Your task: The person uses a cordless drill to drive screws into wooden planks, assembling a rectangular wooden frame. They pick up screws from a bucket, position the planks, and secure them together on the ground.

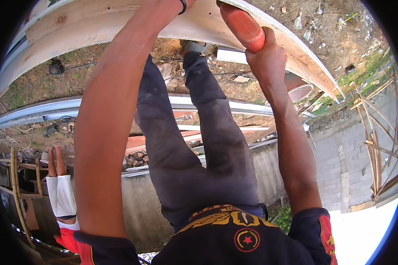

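Observation:
My right hand is closed around an orange-red tool body with rounded sides. Its far end runs up to the top edge, so the kind of tool is unclear. Beneath it lies a long pale wooden board, which curves across the top of the picture. My left forearm reaches up across the same board, with a dark band at the wrist. Past that band the left hand is cut off by the top edge and its fingers are out of sight.
Long metal profiles lie behind my legs, near reddish boards and a concrete wall. A coiled cord is at the left. Another person in white shorts stands there. Thin wooden poles lean at the right.

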{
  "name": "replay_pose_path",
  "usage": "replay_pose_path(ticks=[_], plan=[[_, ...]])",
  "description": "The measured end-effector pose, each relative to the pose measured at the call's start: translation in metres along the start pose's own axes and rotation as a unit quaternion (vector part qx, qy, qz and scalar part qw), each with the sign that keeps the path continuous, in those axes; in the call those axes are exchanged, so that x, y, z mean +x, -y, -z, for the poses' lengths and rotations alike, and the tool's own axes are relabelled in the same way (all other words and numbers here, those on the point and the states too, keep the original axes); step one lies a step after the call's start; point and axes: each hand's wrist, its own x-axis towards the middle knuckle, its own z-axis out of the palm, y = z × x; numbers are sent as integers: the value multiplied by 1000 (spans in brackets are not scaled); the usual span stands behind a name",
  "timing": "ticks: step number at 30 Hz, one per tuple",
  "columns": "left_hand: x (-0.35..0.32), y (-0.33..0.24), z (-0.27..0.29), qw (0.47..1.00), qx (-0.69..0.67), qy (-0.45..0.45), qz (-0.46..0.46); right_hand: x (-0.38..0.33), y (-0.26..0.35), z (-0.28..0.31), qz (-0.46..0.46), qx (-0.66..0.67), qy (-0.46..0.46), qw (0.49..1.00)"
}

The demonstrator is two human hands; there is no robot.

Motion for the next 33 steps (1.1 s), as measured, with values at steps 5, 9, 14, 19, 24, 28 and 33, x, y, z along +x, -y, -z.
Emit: replay_pose_path(ticks=[5, 9, 14, 19, 24, 28, 33], plan=[[0, -2, -1, 1000, -10, -5, 7, 0, -3, -1, 11, 2, -2, 1000], [5, 0, -2, 1000, -2, 11, 16, 4, -5, -9, 20, 18, -26, 999], [7, 2, -8, 1000, -9, -17, 11, 5, -7, -12, 28, 22, -40, 999], [5, 2, -11, 999, -21, -42, 18, 4, -5, -15, 21, 21, -42, 999], [6, 2, -8, 1000, -14, -11, 9, 5, -4, -16, 18, 4, -37, 999], [8, 3, -5, 1000, -21, -9, 12, 6, -3, -15, 20, 12, -36, 999], [9, 2, -2, 1000, -24, 6, 10, 12, -2, -13, 22, -24, -25, 999]])
